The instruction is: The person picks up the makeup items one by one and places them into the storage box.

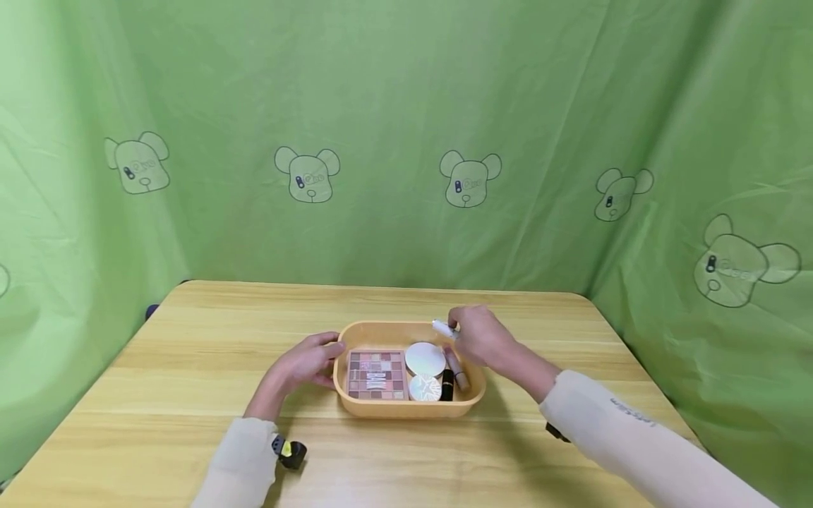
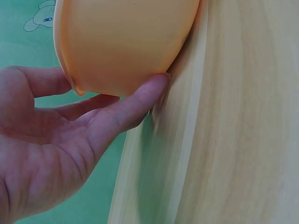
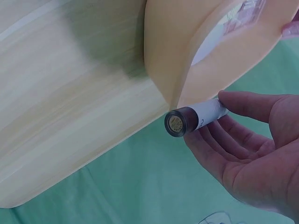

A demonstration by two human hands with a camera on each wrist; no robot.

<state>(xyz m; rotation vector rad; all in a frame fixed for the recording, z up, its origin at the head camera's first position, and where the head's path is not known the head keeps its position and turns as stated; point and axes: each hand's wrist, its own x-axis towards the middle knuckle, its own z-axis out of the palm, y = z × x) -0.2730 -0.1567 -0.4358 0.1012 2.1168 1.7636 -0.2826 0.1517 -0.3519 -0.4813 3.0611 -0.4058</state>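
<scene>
An orange-yellow oval plastic basin [image 1: 406,409] stands on the table. My left hand [image 1: 310,361] holds its left end; in the left wrist view, the fingers [image 2: 140,95] touch its outer wall and rim. Above the basin's right back rim, my right hand [image 1: 485,337] pinches a lip gloss tube [image 3: 205,114], white with a dark end. Inside the basin lie an eyeshadow palette [image 1: 377,375], a larger white round compact [image 1: 425,359], a smaller patterned round compact [image 1: 425,388], a black lipstick [image 1: 447,385] and a pinkish tube [image 1: 456,368].
The light wooden table [image 1: 159,395] extends around the basin on all sides. Green curtain cloth [image 1: 381,233] with bear drawings hangs behind it and at both sides. Black wrist cameras sit at both sleeves, the left camera [image 1: 292,454] showing more fully.
</scene>
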